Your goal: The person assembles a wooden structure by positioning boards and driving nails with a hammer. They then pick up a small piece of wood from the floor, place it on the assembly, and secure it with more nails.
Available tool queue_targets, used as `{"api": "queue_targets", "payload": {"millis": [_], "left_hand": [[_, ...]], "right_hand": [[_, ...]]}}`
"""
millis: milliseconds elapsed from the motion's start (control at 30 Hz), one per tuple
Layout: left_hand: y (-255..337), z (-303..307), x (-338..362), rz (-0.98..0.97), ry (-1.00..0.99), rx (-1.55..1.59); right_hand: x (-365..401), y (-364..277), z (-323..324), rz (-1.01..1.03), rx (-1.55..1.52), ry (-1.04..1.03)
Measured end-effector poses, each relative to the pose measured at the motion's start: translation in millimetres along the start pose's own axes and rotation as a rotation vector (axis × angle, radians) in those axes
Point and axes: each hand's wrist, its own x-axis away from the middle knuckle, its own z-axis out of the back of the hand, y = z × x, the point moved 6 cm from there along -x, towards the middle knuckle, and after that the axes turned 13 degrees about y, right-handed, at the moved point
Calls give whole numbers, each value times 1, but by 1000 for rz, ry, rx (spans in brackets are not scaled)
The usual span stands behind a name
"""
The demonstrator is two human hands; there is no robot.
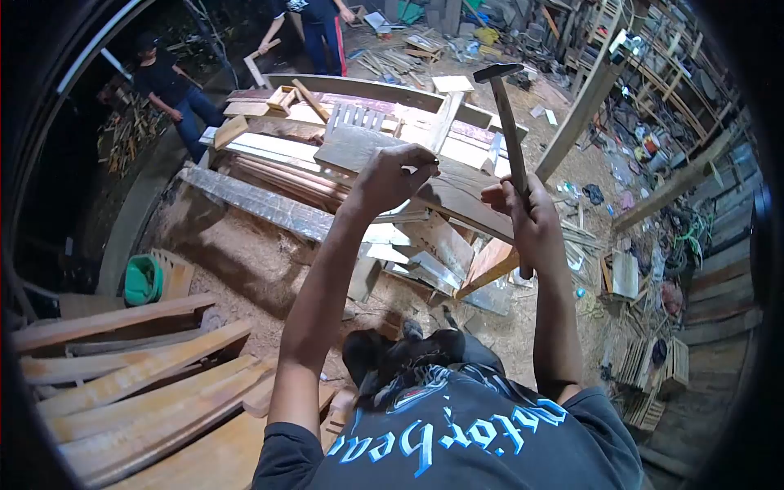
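- Two hands are working over a dark board (457, 194), which is lying across the front of a timber stack (278, 175) at about the person's arm's reach.
- Left hand (390, 178) is resting on the board's upper face with its fingertips (426, 166) pinched together; whatever they are pinching is too small to identify. The pinch appears to be steadying a small item upright against the wood.
- Right hand (523, 214) is closing in a full fist around the lower handle of a hammer (508, 114), just beside the left hand. The head is pointing up and away, well clear of the board. Gripping low is likely giving the longest swing.
- Several loose offcuts are lying under and around the board's near end, on ground covered in sawdust (245, 261).
- Pale curved planks (139, 367) are lying piled at lower left, near a green container (143, 279).
- Two other people are standing beyond the stack: one person (167, 86) at the far left, another (314, 24) at the top, handling a strip of wood.
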Motion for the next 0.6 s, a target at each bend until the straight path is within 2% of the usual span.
{"api": "queue_targets", "payload": {"millis": [67, 100, 167, 200, 333, 500, 600], "left_hand": [[-8, -4, -5, 49, -99, 107], [-13, -5, -9, 45, -117, 116], [-23, -6, -15, -18, -108, 99], [-27, -7, -15, 23, -153, 224], [-53, -12, -23, -18, -134, 300], [-61, -20, -24, 294, -277, 689], [-60, -17, -26, 300, -307, 713]], "right_hand": [[3, -5, -6, -154, -69, -35], [2, -5, -4, -162, -63, -16], [4, -10, 1, -20, 89, 25], [6, -16, 5, 31, 182, 86], [10, -3, 16, 29, 284, 290], [27, 2, 15, -89, 526, 371], [35, 6, 12, 102, 585, 498]]}}
